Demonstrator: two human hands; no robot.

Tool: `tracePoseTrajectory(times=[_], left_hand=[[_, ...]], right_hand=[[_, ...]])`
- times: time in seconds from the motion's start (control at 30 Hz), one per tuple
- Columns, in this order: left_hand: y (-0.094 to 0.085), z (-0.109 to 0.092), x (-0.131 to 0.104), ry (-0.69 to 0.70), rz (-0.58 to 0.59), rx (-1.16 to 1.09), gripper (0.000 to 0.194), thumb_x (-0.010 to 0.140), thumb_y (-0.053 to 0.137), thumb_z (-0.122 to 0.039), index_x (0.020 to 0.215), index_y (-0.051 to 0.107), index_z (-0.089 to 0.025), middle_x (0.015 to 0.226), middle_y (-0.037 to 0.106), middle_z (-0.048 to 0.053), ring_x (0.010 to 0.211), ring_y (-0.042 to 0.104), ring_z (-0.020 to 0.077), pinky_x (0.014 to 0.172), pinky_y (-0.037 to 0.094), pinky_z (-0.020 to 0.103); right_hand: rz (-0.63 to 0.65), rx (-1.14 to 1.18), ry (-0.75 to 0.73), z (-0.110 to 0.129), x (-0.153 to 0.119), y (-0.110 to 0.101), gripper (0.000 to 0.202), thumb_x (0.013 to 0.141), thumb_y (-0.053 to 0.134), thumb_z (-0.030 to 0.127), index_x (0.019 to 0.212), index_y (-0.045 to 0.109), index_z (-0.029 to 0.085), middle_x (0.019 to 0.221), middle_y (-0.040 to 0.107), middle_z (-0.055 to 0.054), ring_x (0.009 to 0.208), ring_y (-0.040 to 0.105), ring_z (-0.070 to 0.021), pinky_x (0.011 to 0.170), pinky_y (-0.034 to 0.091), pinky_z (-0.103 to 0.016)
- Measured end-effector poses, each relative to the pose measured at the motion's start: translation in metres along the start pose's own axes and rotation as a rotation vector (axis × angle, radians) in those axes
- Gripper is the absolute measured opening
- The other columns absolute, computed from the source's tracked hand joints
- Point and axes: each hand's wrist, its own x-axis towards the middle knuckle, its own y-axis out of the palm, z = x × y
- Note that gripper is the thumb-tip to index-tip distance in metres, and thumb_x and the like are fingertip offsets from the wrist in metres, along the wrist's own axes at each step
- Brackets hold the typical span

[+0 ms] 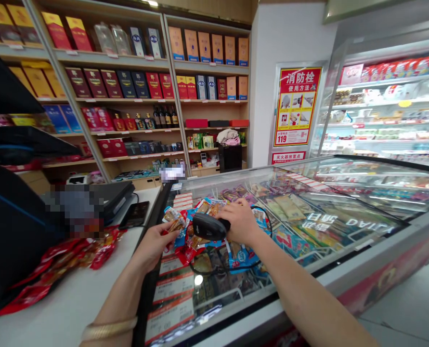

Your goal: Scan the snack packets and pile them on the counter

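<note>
My right hand is wrapped round the handle of a black barcode scanner, whose head points left over the glass lid of a chest freezer. Pinched between the fingers of my left hand is a small snack packet, just left of the scanner head. Blue and red snack packets lie in a pile on the glass, under and around the scanner. The scanner's black cable loops around the pile.
The white counter at left bears red snack packets, a black phone and dark equipment. Beneath the freezer glass lie frozen goods. Shelves of boxed bottles stand behind; a lit display cooler is at right.
</note>
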Motion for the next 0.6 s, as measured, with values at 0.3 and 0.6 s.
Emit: tracePoseTrajectory(times=[0.3, 0.6], left_hand=[[0.0013, 0.0026, 0.0021, -0.019, 0.030, 0.001, 0.030, 0.050, 0.083, -0.027, 0.075, 0.073, -0.012, 0.049, 0.051, -0.004, 0.041, 0.037, 0.0065, 0.041, 0.025, 0.019], [0.0017, 0.0070, 0.0073, 0.031, -0.109, -0.034, 0.042, 0.057, 0.077, -0.024, 0.098, 0.074, -0.013, 0.057, 0.056, -0.003, 0.049, 0.044, 0.0097, 0.048, 0.033, 0.020]], right_hand=[[0.015, 0.000, -0.015, -0.0012, 0.0002, 0.0009, 0.026, 0.076, 0.063, 0.021, 0.100, 0.072, 0.027, 0.095, 0.073, -0.003, 0.090, 0.059, -0.0195, 0.087, 0.023, -0.038], [-0.039, 0.008, 0.038, -0.0029, 0.0000, 0.0010, 0.024, 0.072, 0.066, 0.023, 0.095, 0.072, 0.027, 0.094, 0.074, -0.003, 0.089, 0.059, -0.0192, 0.088, 0.023, -0.038]])
